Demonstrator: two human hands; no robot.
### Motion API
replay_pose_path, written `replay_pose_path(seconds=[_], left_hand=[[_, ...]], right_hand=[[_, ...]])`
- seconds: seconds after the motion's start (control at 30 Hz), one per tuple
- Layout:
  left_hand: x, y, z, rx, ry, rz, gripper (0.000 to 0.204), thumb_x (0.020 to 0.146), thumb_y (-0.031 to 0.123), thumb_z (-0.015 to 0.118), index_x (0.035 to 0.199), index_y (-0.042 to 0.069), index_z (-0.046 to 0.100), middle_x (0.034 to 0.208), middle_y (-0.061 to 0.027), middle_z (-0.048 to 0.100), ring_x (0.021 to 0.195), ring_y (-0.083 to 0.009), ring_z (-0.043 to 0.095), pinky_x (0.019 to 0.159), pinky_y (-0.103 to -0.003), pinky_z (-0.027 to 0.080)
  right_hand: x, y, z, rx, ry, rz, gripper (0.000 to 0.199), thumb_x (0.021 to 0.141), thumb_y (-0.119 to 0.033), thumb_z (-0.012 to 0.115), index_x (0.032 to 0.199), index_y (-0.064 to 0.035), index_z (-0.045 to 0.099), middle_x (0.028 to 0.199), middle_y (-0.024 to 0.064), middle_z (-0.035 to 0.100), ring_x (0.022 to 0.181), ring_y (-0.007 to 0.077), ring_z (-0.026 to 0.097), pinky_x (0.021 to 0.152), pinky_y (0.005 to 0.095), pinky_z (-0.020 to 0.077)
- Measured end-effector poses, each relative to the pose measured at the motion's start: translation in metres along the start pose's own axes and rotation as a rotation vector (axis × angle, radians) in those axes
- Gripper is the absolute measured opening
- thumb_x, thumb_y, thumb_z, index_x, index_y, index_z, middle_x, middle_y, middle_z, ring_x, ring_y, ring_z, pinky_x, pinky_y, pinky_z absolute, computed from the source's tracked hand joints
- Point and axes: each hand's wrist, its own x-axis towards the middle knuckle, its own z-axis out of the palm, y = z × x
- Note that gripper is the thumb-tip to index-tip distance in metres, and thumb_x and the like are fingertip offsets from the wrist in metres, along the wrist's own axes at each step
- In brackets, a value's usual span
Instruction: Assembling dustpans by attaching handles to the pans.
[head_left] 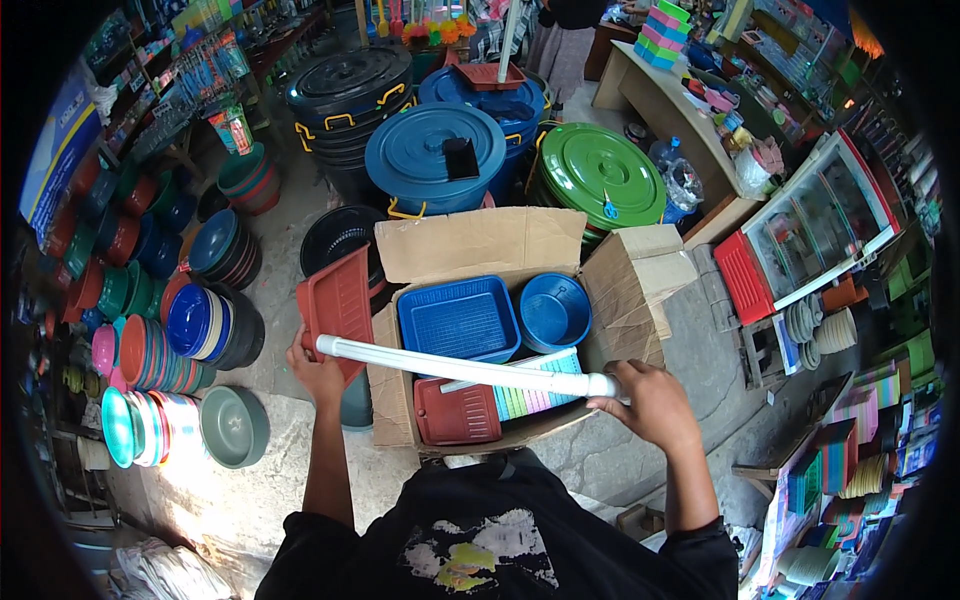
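Observation:
I hold a red dustpan (338, 305) with a long white handle (455, 365) crosswise above an open cardboard box (480, 248). My left hand (318, 372) is closed at the joint of pan and handle, its fingers partly hidden. At the handle's other end, my right hand (655, 402) grips the white tip with thumb and fingers. Inside the box lie a blue rectangular basket (458, 315), a blue round tub (555, 312), another red dustpan (455, 412) and a row of pastel-coloured slim items (540, 385). The handle covers part of them.
Behind the box stand large lidded bins, one blue (430, 145), one green (600, 175) and one black (350, 85). Stacked basins (165, 350) fill the left side. At right are a glass-fronted case (820, 220) and a wooden table (680, 120). A person (562, 50) stands at the back.

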Motion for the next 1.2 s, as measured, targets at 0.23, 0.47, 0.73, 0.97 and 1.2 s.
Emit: replay_pose_path(seconds=[0.23,0.47,0.73,0.97,1.2], left_hand=[[-0.015,-0.003,-0.005,-0.006,-0.016,-0.131,0.055,0.077,0.007,0.074,0.128,0.008,0.053,0.12,-0.0129,0.047,0.11,-0.0254,0.052,0.093,-0.034,0.042],[-0.042,-0.021,-0.006,0.046,0.024,-0.106,0.056,0.08,0.008,0.068,0.132,0.002,0.047,0.119,-0.0176,0.048,0.107,-0.0304,0.052,0.092,-0.039,0.041],[-0.083,-0.097,-0.011,-0.332,-0.297,-0.446,0.058,0.078,0.002,0.063,0.132,-0.003,0.042,0.126,-0.0192,0.05,0.116,-0.0297,0.051,0.096,-0.038,0.041],[-0.081,-0.083,-0.003,-0.997,-0.107,-1.209,0.04,0.089,0.008,0.061,0.127,0.009,0.049,0.118,-0.0032,0.057,0.105,-0.0174,0.057,0.092,-0.035,0.047],[-0.088,-0.136,0.016,-0.994,-0.035,-1.125,0.027,0.094,0.015,0.06,0.119,0.009,0.052,0.109,-0.0045,0.06,0.091,-0.019,0.062,0.075,-0.038,0.056]], right_hand=[[-0.01,0.025,0.046,0.715,0.151,0.206,0.032,0.098,-0.029,0.053,0.088,0.0009,0.059,0.068,0.0126,0.058,0.063,0.019,0.056,0.06,0.0334,0.0443],[-0.018,-0.007,0.069,0.721,0.588,0.298,0.036,0.101,-0.02,0.041,0.075,0.0016,0.054,0.059,0.0119,0.051,0.053,0.0212,0.051,0.052,0.0347,0.04],[-0.035,-0.041,0.063,0.414,0.716,-0.229,0.03,0.097,-0.024,0.046,0.078,-0.0019,0.052,0.06,0.0104,0.05,0.048,0.0264,0.049,0.048,0.0377,0.0388],[-0.061,-0.066,0.064,0.321,0.664,-0.347,0.03,0.098,-0.036,0.047,0.096,-0.0071,0.055,0.07,0.0082,0.045,0.058,0.0247,0.047,0.056,0.0388,0.0382],[-0.088,-0.092,0.089,0.363,0.682,-0.289,0.028,0.092,-0.034,0.052,0.092,-0.0059,0.051,0.072,0.0095,0.048,0.059,0.0249,0.05,0.057,0.0381,0.0409]])
